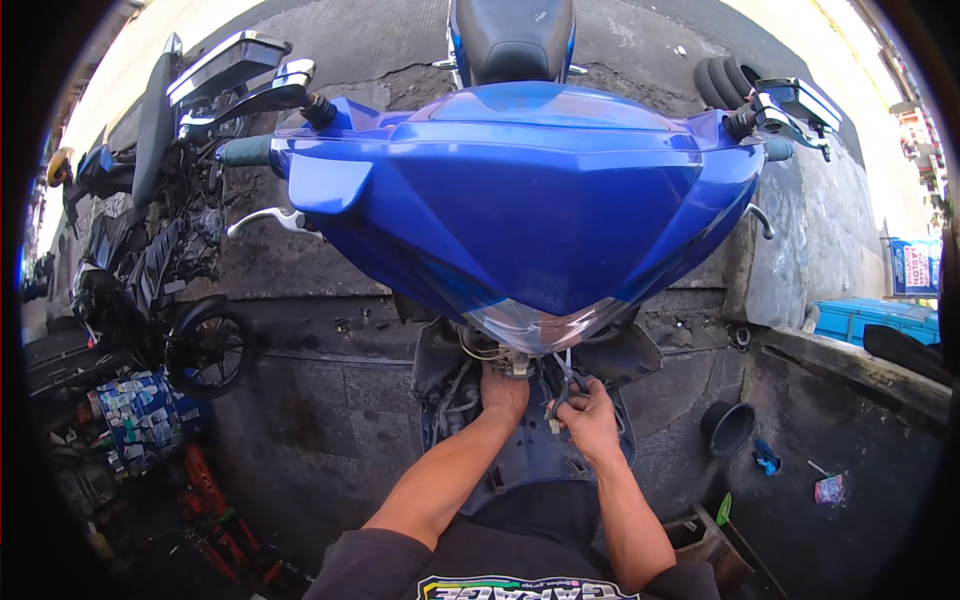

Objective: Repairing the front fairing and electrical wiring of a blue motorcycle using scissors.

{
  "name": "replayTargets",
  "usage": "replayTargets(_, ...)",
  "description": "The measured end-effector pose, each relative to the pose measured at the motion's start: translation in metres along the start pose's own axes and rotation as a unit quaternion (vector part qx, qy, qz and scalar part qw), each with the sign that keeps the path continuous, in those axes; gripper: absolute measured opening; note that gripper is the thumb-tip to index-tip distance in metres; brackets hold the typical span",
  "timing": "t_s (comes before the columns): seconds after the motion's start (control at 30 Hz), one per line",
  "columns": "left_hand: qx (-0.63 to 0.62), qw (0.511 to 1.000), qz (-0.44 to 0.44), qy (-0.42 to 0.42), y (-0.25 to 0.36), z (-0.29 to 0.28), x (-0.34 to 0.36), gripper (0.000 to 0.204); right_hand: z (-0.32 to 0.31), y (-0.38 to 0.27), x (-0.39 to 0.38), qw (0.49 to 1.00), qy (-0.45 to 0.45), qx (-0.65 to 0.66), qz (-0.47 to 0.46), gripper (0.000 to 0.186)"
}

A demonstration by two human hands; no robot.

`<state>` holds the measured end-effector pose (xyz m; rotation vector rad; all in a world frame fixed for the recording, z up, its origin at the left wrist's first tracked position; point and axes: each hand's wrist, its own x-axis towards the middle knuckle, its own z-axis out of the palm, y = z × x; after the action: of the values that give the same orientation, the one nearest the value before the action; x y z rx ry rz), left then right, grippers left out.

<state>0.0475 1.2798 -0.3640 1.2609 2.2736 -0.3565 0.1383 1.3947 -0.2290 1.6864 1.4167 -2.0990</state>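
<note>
A blue scooter front fairing (550,220) fills the upper middle. Below its clear nose, wiring and a pale fitting (515,362) sit above a dark inner panel (520,460). My left hand (505,395) reaches up under the fitting, its fingers hidden behind it. My right hand (590,410) is closed on the dark looped handles of a scissor-like tool (568,372), whose metal end points up at the underside of the nose. A small pale piece (553,425) shows just below that hand, too small to name.
Parked motorbikes (150,250) crowd the left, above red equipment (205,500). Stacked tyres (720,85) lie at upper right. At right are a blue box (875,320), a concrete ledge (850,375), a black bucket (728,428) and a blue rag (767,458) on dark ground.
</note>
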Motion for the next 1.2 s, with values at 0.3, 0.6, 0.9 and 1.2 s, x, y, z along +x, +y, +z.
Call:
replayTargets(0.3,-0.231,0.965,-0.043,0.115,-0.004,0.019,0.038,0.037,-0.002,0.001,0.003,0.998,-0.037,0.046,0.039,0.069)
replayTargets(0.6,-0.293,0.943,-0.068,0.140,-0.008,0.041,0.037,0.037,0.002,-0.005,0.002,0.997,-0.060,0.050,0.017,0.063)
replayTargets(0.9,-0.055,0.987,0.130,-0.073,-0.012,-0.047,-0.052,0.035,-0.003,-0.007,0.002,0.997,-0.053,0.061,0.008,0.059)
replayTargets(1.2,-0.547,0.804,0.035,-0.229,-0.041,-0.107,-0.087,0.046,0.000,-0.008,0.010,0.976,-0.109,0.177,0.064,0.051)
